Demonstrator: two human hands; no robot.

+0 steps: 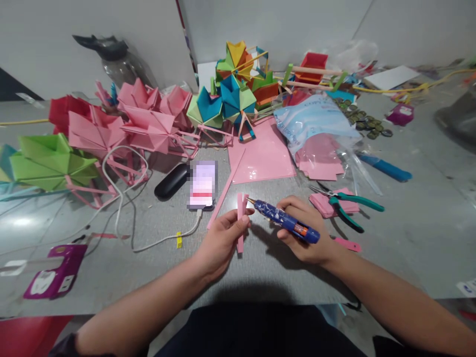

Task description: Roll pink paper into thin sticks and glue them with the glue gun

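The phone (203, 185) screen is blurred out, so nothing on it can be read. A dark bottle (111, 57) at the back is partly hidden behind the pink paper shapes (145, 121), and the green shape (52, 161) runs off the left edge along with something teal. The small round pieces (362, 121) near the far right are too small to identify.

A clear plastic bag (316, 131) lies open on the table (409, 223), with pink sheets (320, 166) showing through and spilling out at its lower end. A red paper box (313, 64) sits at the back; what is in it cannot be seen.

Both forearms come in from the bottom and meet over the middle of the table. The left hand (223, 238) is pinched shut on a pink strip (240, 220), thumb and fingers holding it upright. The right hand (305, 230) is wrapped closed around a blue glue gun (286, 220), which lies tilted with its metal tip touching the strip's top. The hands sit near each other, not touching.

Green pliers (347, 206) rest just right of the right hand on a pink stack (327, 203), and a white cable (122, 208) loops away from the phone.
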